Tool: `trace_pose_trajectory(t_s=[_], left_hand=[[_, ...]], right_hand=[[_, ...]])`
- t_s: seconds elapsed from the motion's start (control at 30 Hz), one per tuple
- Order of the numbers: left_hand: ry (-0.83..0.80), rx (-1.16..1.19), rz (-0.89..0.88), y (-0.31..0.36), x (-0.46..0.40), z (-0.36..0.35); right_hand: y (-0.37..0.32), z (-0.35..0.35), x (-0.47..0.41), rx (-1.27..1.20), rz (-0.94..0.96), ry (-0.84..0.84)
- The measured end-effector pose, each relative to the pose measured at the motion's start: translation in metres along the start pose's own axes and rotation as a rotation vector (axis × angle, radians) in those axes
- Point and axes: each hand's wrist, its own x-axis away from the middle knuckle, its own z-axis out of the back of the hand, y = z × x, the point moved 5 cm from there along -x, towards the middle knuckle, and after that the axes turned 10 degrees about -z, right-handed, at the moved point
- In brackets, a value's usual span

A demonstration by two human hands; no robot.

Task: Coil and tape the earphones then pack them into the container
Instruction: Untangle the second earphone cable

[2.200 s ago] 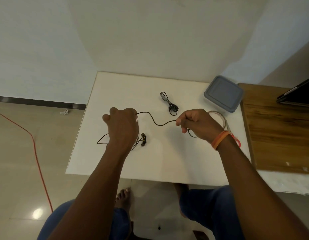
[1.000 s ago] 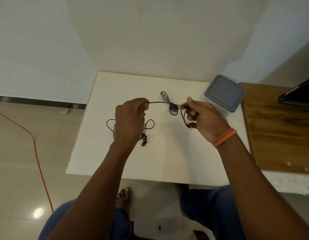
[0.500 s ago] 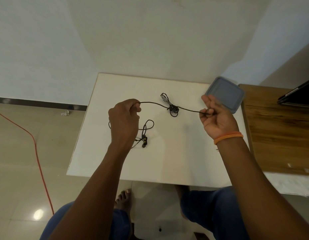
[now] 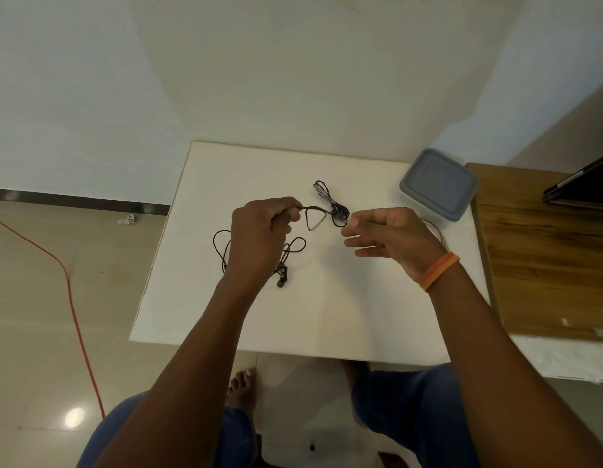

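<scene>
Left hand (image 4: 259, 236) pinches earphone cord (image 4: 314, 216), small loop pointing right toward relaxed, empty right hand (image 4: 387, 236); earbuds (image 4: 281, 275) on table (image 4: 344, 309).

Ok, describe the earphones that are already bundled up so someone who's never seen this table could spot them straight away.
Start at the white table and find the grey lidded container at its far right corner. Just left of it lies the bundled earphones, a small tight black coil. Unlike the loose earphones that the left hand holds, no hand touches it.
</scene>
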Motion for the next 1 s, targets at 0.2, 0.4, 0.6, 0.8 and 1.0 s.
trace_pose_trajectory(t_s=[0.2,0.4,0.6,0.8,1.0], left_hand=[[-0.318,0.158,-0.009,0.002,0.004,-0.015],[-0.506,0.401,-0.058,0.021,0.009,-0.020],[-0.359,0.555,0.016,0.026,0.006,-0.014],[-0.250,0.502,0.024,0.020,0.003,-0.013],[-0.232,0.518,0.083,0.017,0.002,-0.014]], right_hand=[[-0.008,0.005,-0.005,0.105,0.232,0.240],[0.002,0.008,-0.012,0.463,0.168,0.390],[0.020,0.030,-0.023,0.780,-0.054,0.493],[-0.001,0.027,-0.012,0.539,0.209,0.557],[-0.023,-0.015,0.005,0.372,0.505,0.306]])
